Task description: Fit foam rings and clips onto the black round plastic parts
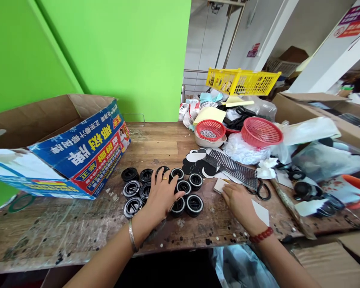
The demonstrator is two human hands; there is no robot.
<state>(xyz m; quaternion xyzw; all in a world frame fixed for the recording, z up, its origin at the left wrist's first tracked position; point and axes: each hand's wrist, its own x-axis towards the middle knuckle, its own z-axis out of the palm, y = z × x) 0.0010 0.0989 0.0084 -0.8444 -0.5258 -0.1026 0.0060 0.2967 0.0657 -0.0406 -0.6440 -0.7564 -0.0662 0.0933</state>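
Several round black pieces (195, 205) with pale rims and a bar across the middle stand grouped on the wooden table. My left hand (162, 194) lies over this group, fingers spread, covering some of them; whether it presses on any is hard to tell. To the right, my right hand (238, 204) has its fingers closed at the edge of a small white block (219, 186), which rests on or just above the table. A white card (260, 212) pokes out from beneath that hand. Black scissors (264, 190) lie just beyond it.
A blue printed cardboard box (87, 148) stands at the left. Behind my right hand lie black and white cutouts (198, 160), a dotted sheet (232, 166) and red baskets (261, 132). A wooden stick (291, 208) and a mug (346, 190) are at the right.
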